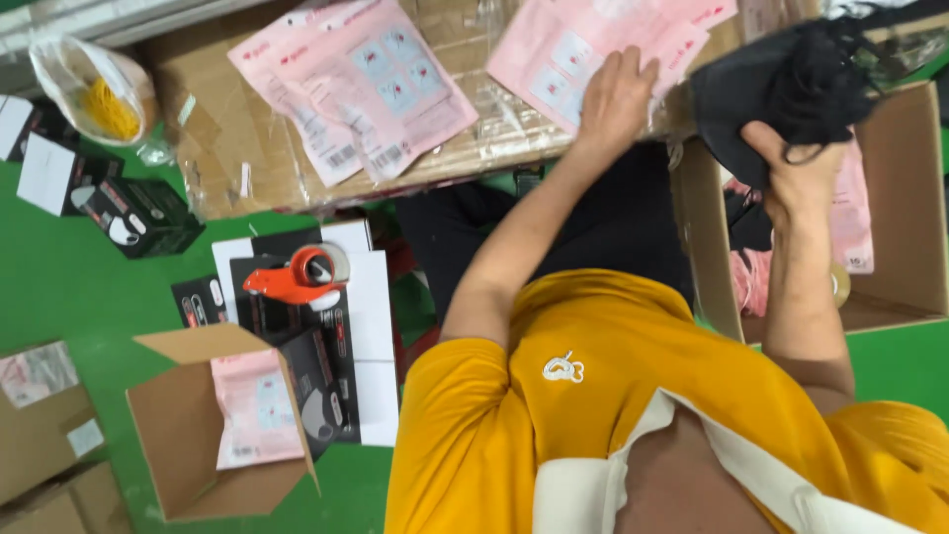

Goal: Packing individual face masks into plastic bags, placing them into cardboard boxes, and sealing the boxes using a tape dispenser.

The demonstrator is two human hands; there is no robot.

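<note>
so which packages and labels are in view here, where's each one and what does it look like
Pink flat pouches: fanned on the wrapped carton, top centre.
More pink pouches: under the left hand.
Black boxes: left, on green floor.
Pink pouch: inside small open carton.

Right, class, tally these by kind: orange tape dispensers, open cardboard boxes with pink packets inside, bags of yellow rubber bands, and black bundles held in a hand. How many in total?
Orange tape dispenser: 1
Open cardboard boxes with pink packets inside: 2
Bag of yellow rubber bands: 1
Black bundle, gripped in the right hand: 1
Total: 5
</note>
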